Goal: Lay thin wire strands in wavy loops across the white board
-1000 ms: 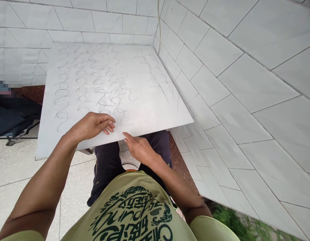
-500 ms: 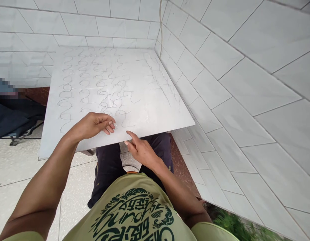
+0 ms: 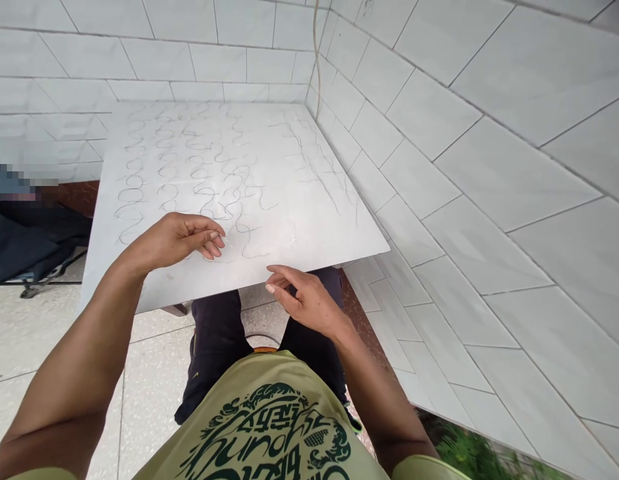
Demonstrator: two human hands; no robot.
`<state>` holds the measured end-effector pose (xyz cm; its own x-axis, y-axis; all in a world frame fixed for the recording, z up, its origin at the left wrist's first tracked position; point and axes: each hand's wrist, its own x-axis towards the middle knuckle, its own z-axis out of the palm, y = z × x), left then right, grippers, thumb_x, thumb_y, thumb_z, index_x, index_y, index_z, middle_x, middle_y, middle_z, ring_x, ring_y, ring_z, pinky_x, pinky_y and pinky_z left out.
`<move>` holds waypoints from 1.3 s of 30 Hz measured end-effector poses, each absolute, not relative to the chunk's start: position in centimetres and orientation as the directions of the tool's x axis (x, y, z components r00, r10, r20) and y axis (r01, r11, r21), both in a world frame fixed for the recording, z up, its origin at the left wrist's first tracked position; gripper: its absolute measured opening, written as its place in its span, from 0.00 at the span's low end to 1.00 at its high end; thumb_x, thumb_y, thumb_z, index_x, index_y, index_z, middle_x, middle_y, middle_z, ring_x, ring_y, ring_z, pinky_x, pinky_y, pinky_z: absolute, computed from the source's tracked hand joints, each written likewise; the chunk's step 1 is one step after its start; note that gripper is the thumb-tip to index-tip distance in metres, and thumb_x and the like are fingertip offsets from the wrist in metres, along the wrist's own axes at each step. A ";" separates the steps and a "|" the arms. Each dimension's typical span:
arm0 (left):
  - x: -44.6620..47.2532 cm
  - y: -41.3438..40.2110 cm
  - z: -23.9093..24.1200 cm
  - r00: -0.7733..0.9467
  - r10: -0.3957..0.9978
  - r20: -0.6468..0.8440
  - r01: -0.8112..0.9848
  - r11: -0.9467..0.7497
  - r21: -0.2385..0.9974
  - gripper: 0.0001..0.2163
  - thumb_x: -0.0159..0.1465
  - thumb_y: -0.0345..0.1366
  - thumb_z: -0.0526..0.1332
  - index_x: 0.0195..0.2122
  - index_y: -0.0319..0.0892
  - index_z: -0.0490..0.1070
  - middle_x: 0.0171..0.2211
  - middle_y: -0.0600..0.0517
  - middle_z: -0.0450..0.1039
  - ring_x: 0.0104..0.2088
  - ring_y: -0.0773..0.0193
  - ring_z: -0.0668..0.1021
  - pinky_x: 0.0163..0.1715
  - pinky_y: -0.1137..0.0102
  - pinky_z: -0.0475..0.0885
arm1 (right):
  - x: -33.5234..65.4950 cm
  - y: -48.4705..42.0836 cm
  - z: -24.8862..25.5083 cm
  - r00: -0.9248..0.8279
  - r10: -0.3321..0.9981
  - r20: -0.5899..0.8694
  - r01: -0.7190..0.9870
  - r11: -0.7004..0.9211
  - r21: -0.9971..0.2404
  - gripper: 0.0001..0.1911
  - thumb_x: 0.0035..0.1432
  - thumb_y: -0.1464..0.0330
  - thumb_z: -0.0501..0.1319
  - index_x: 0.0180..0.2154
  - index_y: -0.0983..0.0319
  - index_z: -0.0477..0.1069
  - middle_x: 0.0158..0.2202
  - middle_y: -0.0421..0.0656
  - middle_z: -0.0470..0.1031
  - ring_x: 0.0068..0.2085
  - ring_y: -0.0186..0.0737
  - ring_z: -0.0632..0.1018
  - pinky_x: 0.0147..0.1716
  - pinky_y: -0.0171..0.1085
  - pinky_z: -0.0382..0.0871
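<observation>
In the head view, my left hand [image 3: 182, 241] hovers over the near part of a white board [image 3: 309, 233], its thumb and fingers pinched together. A thin, pale, needle-like sliver [image 3: 227, 241] sticks out from those fingertips, too fine to name surely. My right hand [image 3: 309, 297] is at the board's front edge, with thumb and forefinger curved and a gap between their tips. Nothing shows in that gap. Dark, thin, wavy strands [image 3: 204, 191] lie in rows across the left and middle of the board. Straighter dark strands [image 3: 322, 177] lie on its right side.
White tiled walls [image 3: 469, 153] meet at a corner behind the board, and one runs along its right side. A pale cable [image 3: 317, 60] hangs in that corner. Dark fabric on a wheeled frame [image 3: 34, 240] stands at the left. My legs [image 3: 214, 340] are under the front edge.
My right hand has moved right, away from the left, and its thumb and forefinger are curved. My left hand has shifted slightly left and up, still pinching the sliver. The view has tilted slightly.
</observation>
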<state>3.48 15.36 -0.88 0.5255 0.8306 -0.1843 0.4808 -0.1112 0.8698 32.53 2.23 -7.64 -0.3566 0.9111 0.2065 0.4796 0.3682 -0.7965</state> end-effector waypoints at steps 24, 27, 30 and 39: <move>3.5 14.6 -1.4 0.468 0.877 -0.112 0.607 -0.226 0.762 0.18 0.67 0.52 0.63 0.47 0.45 0.82 0.36 0.49 0.84 0.34 0.56 0.85 0.43 0.59 0.82 | 30.8 2.5 -9.1 -0.450 0.850 0.274 0.735 0.527 -0.427 0.15 0.77 0.67 0.50 0.47 0.63 0.75 0.33 0.44 0.81 0.31 0.38 0.79 0.34 0.35 0.64; 3.5 15.0 -1.4 0.501 0.861 -0.083 0.557 -0.247 0.793 0.20 0.66 0.54 0.64 0.47 0.45 0.82 0.37 0.49 0.85 0.36 0.55 0.86 0.47 0.57 0.82 | 30.6 2.2 -9.2 -0.469 0.839 0.275 0.727 0.544 -0.419 0.15 0.77 0.67 0.50 0.48 0.64 0.74 0.33 0.44 0.81 0.32 0.38 0.79 0.34 0.35 0.64; 4.0 15.2 -1.5 0.489 0.867 -0.091 0.534 -0.215 0.818 0.22 0.65 0.56 0.65 0.49 0.44 0.81 0.39 0.47 0.85 0.38 0.54 0.86 0.49 0.57 0.81 | 30.5 2.0 -9.1 -0.429 0.849 0.308 0.759 0.524 -0.386 0.15 0.77 0.67 0.50 0.47 0.64 0.74 0.31 0.43 0.81 0.30 0.37 0.78 0.32 0.36 0.62; 5.1 13.5 -0.8 0.310 0.946 0.089 0.366 -0.206 0.907 0.26 0.72 0.55 0.57 0.60 0.40 0.74 0.53 0.41 0.80 0.48 0.52 0.84 0.53 0.55 0.79 | 31.6 2.4 -8.5 -0.384 0.787 0.482 0.856 0.500 -0.135 0.11 0.73 0.73 0.53 0.43 0.65 0.74 0.23 0.41 0.75 0.24 0.36 0.73 0.27 0.39 0.58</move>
<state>5.14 13.48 -0.80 0.3103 0.9464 0.0894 0.3662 -0.2058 0.9075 31.59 2.37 -8.47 -0.3836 0.7874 0.4825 0.8557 0.4996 -0.1351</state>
